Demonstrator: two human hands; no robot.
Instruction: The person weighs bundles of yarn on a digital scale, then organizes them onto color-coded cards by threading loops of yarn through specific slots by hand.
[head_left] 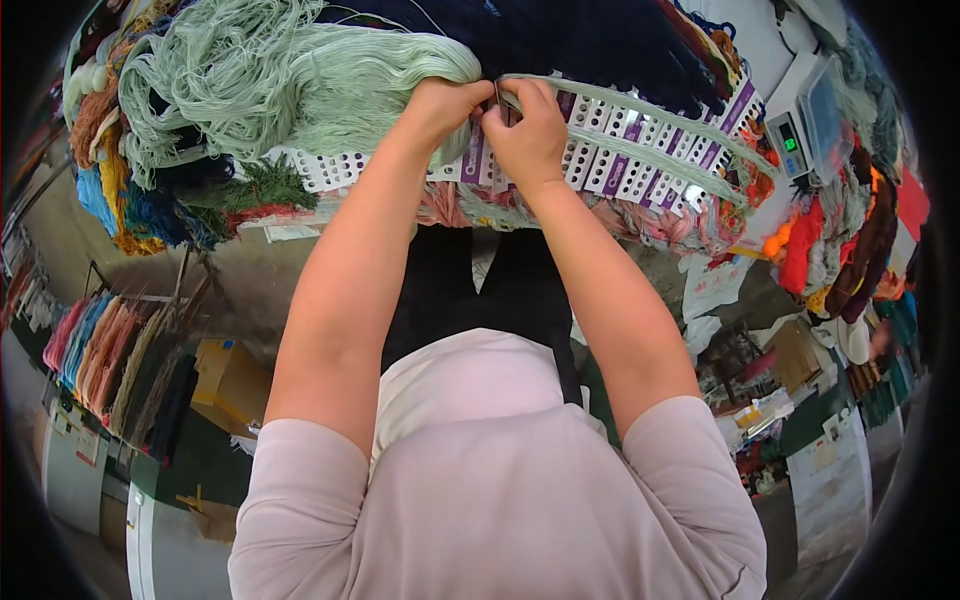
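A large loose mass of pale green thread (330, 85) lies at the upper left of the worktop. At its right end my left hand (440, 112) is closed, thumb and fingers pinched on the thread. Close beside it, my right hand (530, 130) has its fingers curled and pinched at the looped end of a thinner pale green hank (650, 155). That hank stretches right across white cards (610, 150) with punched holes and purple labels. The fingertips of both hands nearly meet, and the fine strands between them are too small to make out.
Dark navy thread (580, 40) is heaped behind the hands. A scale with a lit green display (788, 140) stands at the right, beside colored yarns. Pink hanks (650, 222) line the worktop's near edge. Lower left are hanging yarn hanks (110, 350) and a cardboard box (228, 385).
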